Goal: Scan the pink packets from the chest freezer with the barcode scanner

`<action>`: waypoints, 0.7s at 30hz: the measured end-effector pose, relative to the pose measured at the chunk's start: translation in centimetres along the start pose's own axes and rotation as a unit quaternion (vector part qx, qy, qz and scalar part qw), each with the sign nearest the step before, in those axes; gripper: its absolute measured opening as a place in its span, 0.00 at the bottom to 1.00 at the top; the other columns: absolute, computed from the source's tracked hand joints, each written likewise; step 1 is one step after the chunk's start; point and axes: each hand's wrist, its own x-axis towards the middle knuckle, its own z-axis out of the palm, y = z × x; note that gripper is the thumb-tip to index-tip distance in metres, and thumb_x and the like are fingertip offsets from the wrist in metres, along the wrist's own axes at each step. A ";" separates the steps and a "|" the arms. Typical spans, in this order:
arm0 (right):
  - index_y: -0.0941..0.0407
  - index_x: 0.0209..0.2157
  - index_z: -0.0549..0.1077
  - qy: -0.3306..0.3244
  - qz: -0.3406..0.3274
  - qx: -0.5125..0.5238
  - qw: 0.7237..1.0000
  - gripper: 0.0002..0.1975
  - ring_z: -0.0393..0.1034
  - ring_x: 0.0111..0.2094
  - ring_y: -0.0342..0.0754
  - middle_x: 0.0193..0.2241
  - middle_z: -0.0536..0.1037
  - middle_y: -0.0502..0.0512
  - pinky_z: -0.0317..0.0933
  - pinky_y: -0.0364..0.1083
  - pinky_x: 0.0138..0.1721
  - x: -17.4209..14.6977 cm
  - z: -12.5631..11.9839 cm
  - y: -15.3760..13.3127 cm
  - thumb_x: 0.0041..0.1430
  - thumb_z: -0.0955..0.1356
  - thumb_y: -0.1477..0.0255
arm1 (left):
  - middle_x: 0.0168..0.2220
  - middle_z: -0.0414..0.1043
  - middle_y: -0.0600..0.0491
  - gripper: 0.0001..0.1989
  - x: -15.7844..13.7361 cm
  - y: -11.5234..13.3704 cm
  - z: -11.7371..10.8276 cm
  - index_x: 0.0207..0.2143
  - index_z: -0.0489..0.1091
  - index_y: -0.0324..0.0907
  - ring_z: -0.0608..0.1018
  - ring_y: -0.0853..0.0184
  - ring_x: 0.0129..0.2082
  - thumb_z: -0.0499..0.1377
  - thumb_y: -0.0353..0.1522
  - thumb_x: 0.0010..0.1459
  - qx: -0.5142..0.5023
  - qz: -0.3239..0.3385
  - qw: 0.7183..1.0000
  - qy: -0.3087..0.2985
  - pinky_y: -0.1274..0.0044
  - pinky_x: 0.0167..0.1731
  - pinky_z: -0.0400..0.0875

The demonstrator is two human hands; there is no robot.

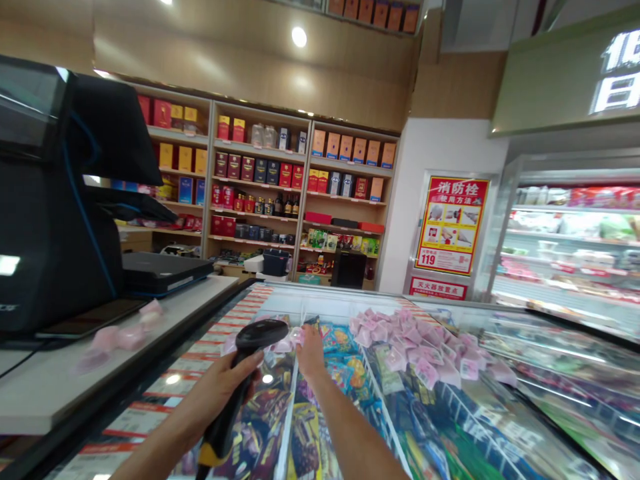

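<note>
My left hand [235, 377] is wrapped round the handle of a black barcode scanner [263, 333] with a yellow base, its head tilted up and forward. Beyond the scanner, my right hand [311, 350] reaches over the glass freezer lid, fingers closed at a small pink packet [295, 335]. More pink packets [283, 345] lie between the two hands, partly behind the scanner head. To the right on the glass spreads a large heap of similar pink packets [415, 340]. Their contents are too small to make out.
Under the glass, wire dividers separate wrapped frozen goods [305, 433]. Price labels [200, 360] line the freezer's left side. At left, a white counter [165, 347] carries a black checkout terminal [55, 200] and several pink packets [130, 337]. Shelves of boxes [260, 170] stand behind.
</note>
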 end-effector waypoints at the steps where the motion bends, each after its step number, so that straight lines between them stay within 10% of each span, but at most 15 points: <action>1: 0.59 0.42 0.65 -0.006 -0.003 0.003 1.000 0.21 0.64 0.45 0.52 0.41 0.70 0.59 0.59 0.48 0.45 -0.1 0.3 -0.3 0.42 0.62 0.81 | 0.15 0.64 0.57 0.20 0.1 0.1 0.2 0.19 0.63 0.40 0.67 0.72 0.16 0.56 0.49 0.41 -0.007 -0.002 1.000 0.001 0.80 0.16 0.59; 8: 0.59 0.50 0.60 -0.076 -0.106 -0.034 0.991 0.29 0.54 0.54 0.52 0.52 0.61 0.61 0.50 0.49 0.52 0.1 -2.3 2.0 0.41 0.64 0.77 | 0.15 0.65 0.58 0.19 0.6 0.3 1.8 0.21 0.63 0.40 0.66 0.73 0.15 0.57 0.48 0.40 -0.052 -0.005 0.999 0.006 0.81 0.16 0.58; 15: 0.58 0.47 0.65 0.000 0.041 -0.302 0.952 0.19 0.57 0.50 0.55 0.48 0.66 0.62 0.51 0.53 0.47 1.6 -10.0 8.6 0.51 0.59 0.78 | 0.17 0.65 0.59 0.19 0.8 0.0 3.4 0.23 0.62 0.39 0.66 0.75 0.15 0.56 0.48 0.41 -0.089 0.009 0.996 -0.009 0.81 0.18 0.59; 21: 0.57 0.41 0.68 -0.030 0.048 -0.327 0.943 0.16 0.60 0.45 0.56 0.44 0.68 0.64 0.51 0.55 0.44 1.1 -11.7 9.9 0.53 0.57 0.81 | 0.18 0.65 0.59 0.17 -0.1 0.7 4.0 0.23 0.61 0.40 0.66 0.75 0.15 0.57 0.45 0.43 -0.065 0.000 0.997 -0.036 0.81 0.18 0.58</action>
